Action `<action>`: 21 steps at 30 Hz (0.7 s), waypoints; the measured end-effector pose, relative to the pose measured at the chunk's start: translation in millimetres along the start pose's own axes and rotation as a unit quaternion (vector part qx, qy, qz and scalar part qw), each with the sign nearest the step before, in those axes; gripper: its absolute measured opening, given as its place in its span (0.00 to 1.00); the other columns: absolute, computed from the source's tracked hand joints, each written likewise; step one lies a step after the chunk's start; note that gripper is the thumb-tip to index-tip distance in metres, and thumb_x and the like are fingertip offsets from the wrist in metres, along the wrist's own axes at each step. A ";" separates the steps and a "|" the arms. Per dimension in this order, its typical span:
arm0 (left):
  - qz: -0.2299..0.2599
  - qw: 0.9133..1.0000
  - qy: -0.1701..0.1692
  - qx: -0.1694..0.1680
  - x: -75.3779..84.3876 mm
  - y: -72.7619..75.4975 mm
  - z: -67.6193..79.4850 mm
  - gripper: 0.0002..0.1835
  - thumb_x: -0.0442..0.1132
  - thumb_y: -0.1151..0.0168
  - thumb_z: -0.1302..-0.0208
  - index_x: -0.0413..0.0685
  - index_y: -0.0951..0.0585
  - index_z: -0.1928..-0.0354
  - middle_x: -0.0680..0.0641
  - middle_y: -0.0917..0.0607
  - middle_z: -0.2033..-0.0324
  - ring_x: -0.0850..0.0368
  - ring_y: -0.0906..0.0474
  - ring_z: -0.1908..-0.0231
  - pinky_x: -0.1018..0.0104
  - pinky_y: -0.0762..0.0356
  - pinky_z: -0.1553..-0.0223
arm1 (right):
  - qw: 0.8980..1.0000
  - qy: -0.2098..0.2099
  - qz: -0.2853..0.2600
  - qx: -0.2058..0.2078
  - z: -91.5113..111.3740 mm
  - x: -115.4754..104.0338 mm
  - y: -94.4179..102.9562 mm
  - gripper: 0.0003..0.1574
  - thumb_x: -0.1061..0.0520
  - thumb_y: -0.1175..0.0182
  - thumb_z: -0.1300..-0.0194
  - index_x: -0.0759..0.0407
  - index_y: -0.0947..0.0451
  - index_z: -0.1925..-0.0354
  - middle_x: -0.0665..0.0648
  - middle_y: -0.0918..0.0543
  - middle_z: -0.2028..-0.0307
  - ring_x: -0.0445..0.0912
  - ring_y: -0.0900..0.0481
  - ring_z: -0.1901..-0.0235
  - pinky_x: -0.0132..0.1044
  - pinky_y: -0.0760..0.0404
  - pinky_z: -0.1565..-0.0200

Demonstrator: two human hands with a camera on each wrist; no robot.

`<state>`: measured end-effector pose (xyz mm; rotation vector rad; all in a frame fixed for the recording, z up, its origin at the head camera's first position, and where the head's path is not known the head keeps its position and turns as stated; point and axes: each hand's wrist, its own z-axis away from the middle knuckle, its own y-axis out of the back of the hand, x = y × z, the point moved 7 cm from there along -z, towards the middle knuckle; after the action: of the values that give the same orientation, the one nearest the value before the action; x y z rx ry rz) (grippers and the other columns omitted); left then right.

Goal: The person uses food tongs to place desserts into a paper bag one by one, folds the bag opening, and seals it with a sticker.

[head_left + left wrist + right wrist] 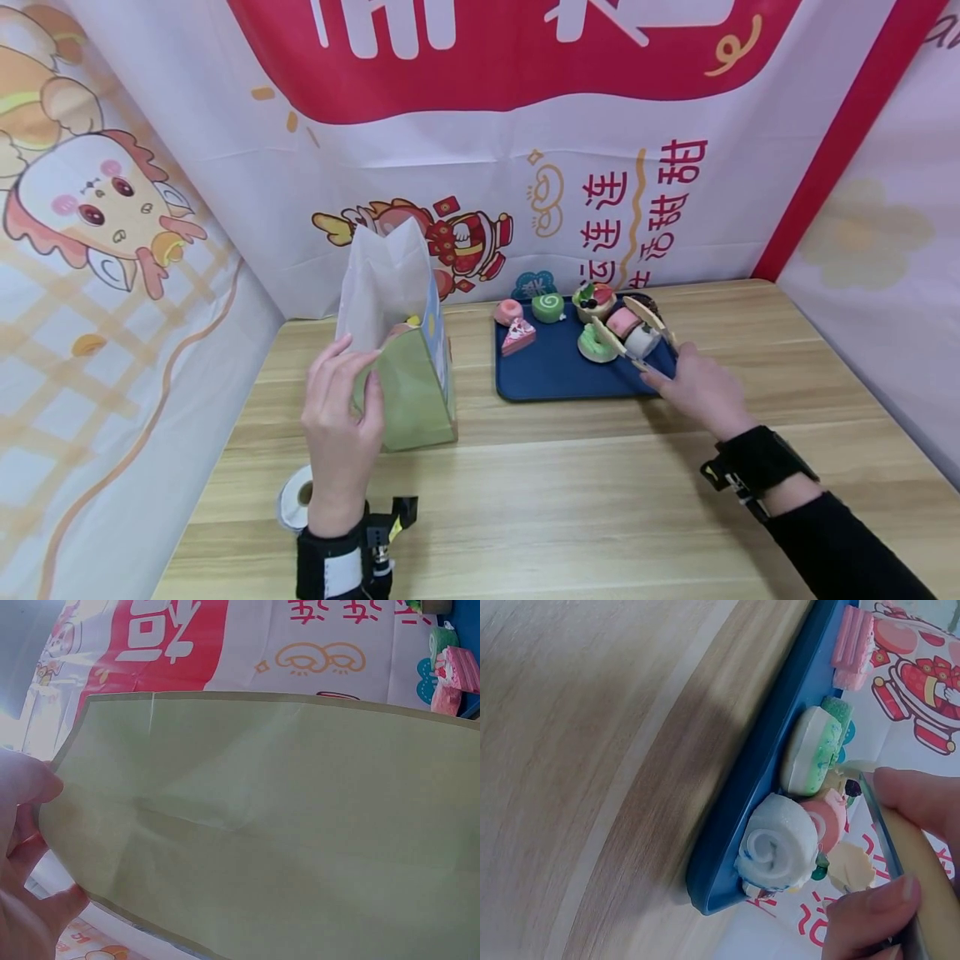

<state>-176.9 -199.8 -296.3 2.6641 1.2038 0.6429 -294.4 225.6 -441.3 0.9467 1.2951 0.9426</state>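
On the left stands a green paper bag (pixel 408 392) with its white inner wall raised and something pink and yellow inside. My left hand (pixel 341 400) holds the bag's upper edge, fingers bent at the rim; the left wrist view shows the thumb and fingers at that edge. My right hand (pixel 701 387) grips a pair of tongs (pixel 911 874) with beige arms. The tongs' arms straddle a white swirl roll (pixel 642 342) and a pink roll (pixel 624 322) on the blue tray (pixel 555 383). Whether they squeeze either roll, I cannot tell.
Also on the tray are a green ring donut (pixel 597 343), a fruit tart (pixel 592 300), a green swirl roll (pixel 548 308), a pink donut (pixel 508 312) and a pink cake slice (pixel 519 336). A white roll of tape or labels (pixel 295 500) lies beside my left wrist. Printed cloth walls enclose the table.
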 end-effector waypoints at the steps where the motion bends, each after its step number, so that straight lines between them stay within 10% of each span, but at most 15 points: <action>1: 0.000 1.000 0.000 0.000 0.0 0.0 -0.1 0.08 0.24 0.44 0.45 0.29 0.19 0.63 0.34 0.16 0.65 0.42 0.27 0.46 0.51 0.28 0.40 | 1.000 0.001 0.002 0.002 0.4 -0.2 0.3 0.55 0.25 0.44 0.47 0.77 0.35 0.53 0.70 0.23 0.74 0.56 0.26 0.79 0.40 0.32 0.89; 8: -0.002 1.000 0.000 0.002 -0.3 0.4 0.0 0.09 0.24 0.44 0.45 0.29 0.19 0.63 0.34 0.16 0.65 0.42 0.27 0.47 0.51 0.28 0.40 | 1.000 0.005 0.013 0.021 2.0 -3.0 2.6 0.37 0.38 0.40 0.42 0.72 0.34 0.61 0.66 0.25 0.80 0.55 0.26 0.83 0.42 0.33 0.91; 21: 0.001 1.000 -0.004 0.007 1.6 1.1 -0.3 0.09 0.23 0.44 0.46 0.30 0.19 0.64 0.34 0.16 0.66 0.42 0.27 0.47 0.51 0.28 0.40 | 1.000 -0.002 0.004 0.015 1.9 1.4 -0.5 0.34 0.39 0.40 0.41 0.70 0.35 0.61 0.63 0.27 0.80 0.53 0.29 0.83 0.39 0.35 0.90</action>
<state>-175.4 -199.4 -295.3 2.6779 1.2076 0.6264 -292.4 226.7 -442.2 0.9769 1.3059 0.9297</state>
